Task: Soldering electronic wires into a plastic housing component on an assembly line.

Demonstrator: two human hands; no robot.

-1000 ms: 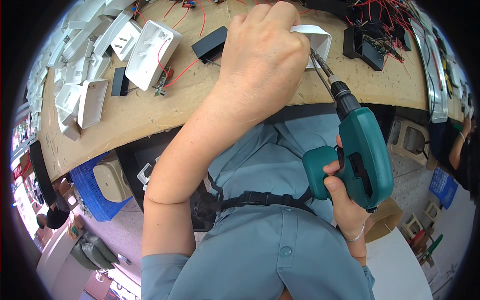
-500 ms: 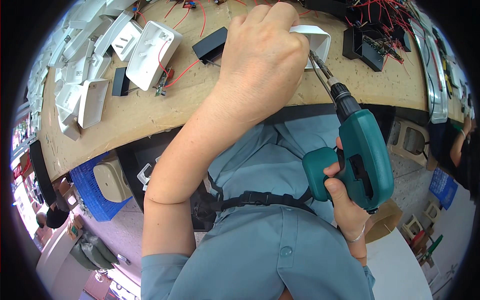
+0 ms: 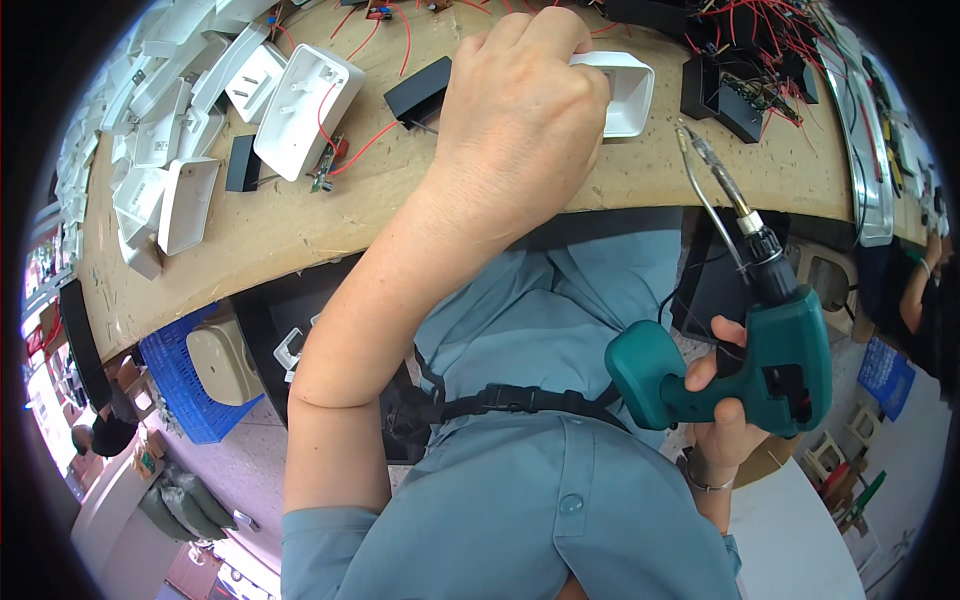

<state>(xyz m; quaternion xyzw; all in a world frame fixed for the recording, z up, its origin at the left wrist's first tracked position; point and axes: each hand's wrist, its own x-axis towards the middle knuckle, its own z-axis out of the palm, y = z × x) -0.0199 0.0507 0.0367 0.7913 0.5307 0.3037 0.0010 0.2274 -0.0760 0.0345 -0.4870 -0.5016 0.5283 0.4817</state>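
Note:
My left hand [image 3: 525,110] reaches over the wooden bench and is closed on a white plastic housing [image 3: 625,90], which rests open side up on the bench top. My right hand [image 3: 725,410] grips a teal cordless screwdriver [image 3: 765,350] below the bench edge, its bit [image 3: 705,160] pointing up and tilted left, just right of the white housing and apart from it. Most of the housing's left part is hidden behind my left hand.
Several white plastic covers [image 3: 185,120] lie on the bench's left side. Black modules [image 3: 420,92] with red wires sit near the middle, and more black parts [image 3: 735,95] with red wires at the right. A blue crate [image 3: 190,385] stands under the bench. Another person's arm [image 3: 915,285] shows at far right.
My right hand has drawn the screwdriver down and to the right, so its bit is now clear of the white housing. My left hand stays on the housing.

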